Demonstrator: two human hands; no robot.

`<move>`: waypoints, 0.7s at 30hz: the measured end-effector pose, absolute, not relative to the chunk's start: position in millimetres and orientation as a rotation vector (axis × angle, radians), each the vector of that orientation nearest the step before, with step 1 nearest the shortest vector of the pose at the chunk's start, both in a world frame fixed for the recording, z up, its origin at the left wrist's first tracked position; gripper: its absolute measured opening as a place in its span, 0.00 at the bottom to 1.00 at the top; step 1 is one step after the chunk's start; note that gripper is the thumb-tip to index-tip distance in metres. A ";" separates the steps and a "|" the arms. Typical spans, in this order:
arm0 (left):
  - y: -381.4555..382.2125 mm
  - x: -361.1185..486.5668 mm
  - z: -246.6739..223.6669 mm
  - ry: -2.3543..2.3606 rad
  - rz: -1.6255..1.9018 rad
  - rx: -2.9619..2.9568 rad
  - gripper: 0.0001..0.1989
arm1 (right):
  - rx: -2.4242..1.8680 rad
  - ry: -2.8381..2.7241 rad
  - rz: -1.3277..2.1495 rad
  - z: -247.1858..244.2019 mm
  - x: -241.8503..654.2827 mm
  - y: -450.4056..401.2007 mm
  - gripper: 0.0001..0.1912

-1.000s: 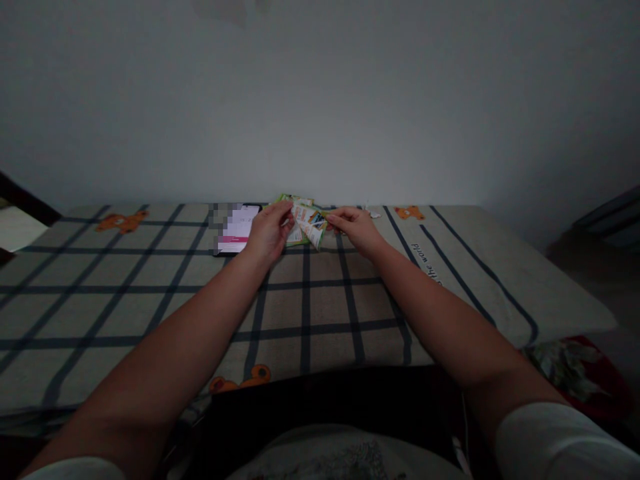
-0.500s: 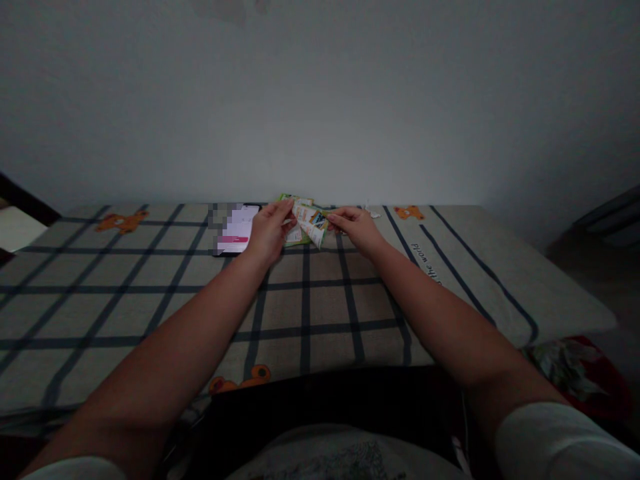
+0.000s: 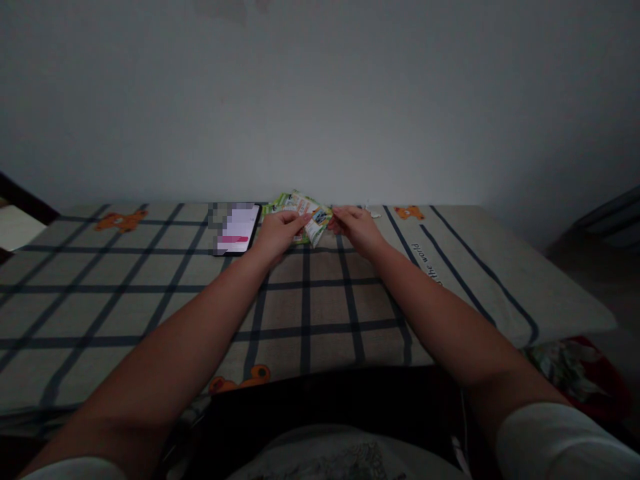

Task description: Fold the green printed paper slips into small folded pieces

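A small green and white printed packet is held between my two hands near the wall. My left hand is closed, its thumb pressed on the packet's left part. The fingers of my right hand pinch the packet's right corner. More green packaging lies behind and under my left hand, partly hidden by it. Just left of that hand a phone with a lit screen rests on the tablecloth.
The checked tablecloth with bear prints covers the table up to the wall. A crumpled white scrap lies beyond my right hand. At the lower right a red container holds crumpled wrappers. A dark chair part stands at the left.
My left hand has lowered and laid its thumb across the packet, which now lies flatter and shows more of its face. My right hand stays at the packet's right corner.
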State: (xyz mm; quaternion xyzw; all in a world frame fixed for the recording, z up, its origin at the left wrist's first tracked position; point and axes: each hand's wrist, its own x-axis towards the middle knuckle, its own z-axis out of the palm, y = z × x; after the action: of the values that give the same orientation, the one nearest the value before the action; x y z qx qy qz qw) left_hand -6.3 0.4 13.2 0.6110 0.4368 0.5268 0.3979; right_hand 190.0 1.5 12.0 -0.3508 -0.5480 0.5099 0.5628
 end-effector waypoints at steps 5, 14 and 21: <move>-1.0 -7.8 12.8 1.175 1.345 1.623 0.20 | -0.864 -1.292 1.220 12.7 191.4 1.5 0.23; -8.2 -0.5 20.5 0.969 1.185 1.303 0.21 | -0.900 -1.315 1.179 7.6 192.6 6.7 0.16; -6.7 -4.4 20.9 1.150 1.243 1.468 0.20 | -0.871 -1.265 1.277 7.2 192.1 6.5 0.15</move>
State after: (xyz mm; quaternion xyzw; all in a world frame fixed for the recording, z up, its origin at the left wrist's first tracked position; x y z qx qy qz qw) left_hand -4.4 -6.7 20.9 0.5899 0.4621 0.4993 0.4349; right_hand 192.1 6.5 7.2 -0.3667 -0.5323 0.5377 0.5414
